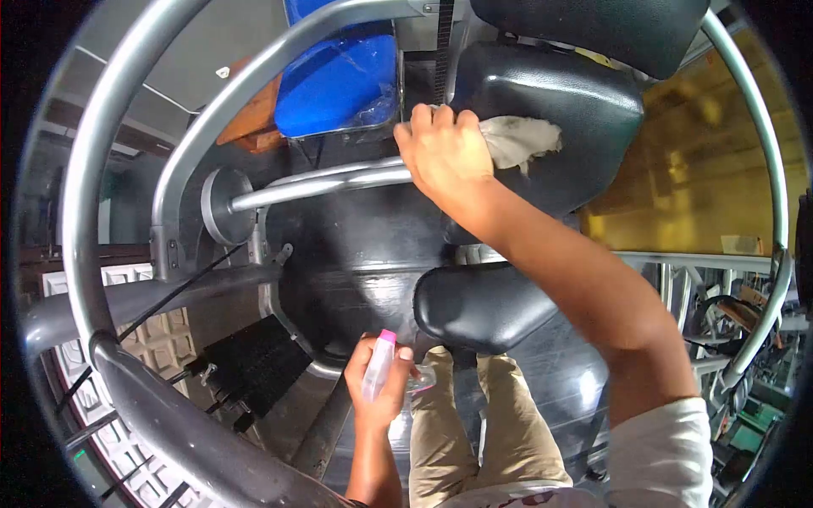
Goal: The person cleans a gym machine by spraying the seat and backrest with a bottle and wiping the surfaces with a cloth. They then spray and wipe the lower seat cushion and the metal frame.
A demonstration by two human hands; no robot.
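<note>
My right hand (446,157) is closed round a pale grey cloth (523,142), whose loose end sticks out to the right over a black padded seat (559,106). That hand is at the right end of a silver metal bar (339,183); whether the cloth touches the bar is hidden under my fingers. Lower down, my left hand (375,385) grips a clear spray bottle (380,366) with a pink nozzle, held in front of my legs. Part of the bottle is covered by my fingers and thumb.
Thick grey frame tubes (80,195) curve round the left side. A lower black pad (483,306) stands just ahead of my legs. Behind the bar is a blue chair (339,85). A black pedal plate (258,372) sits at lower left, and more gym equipment is at right.
</note>
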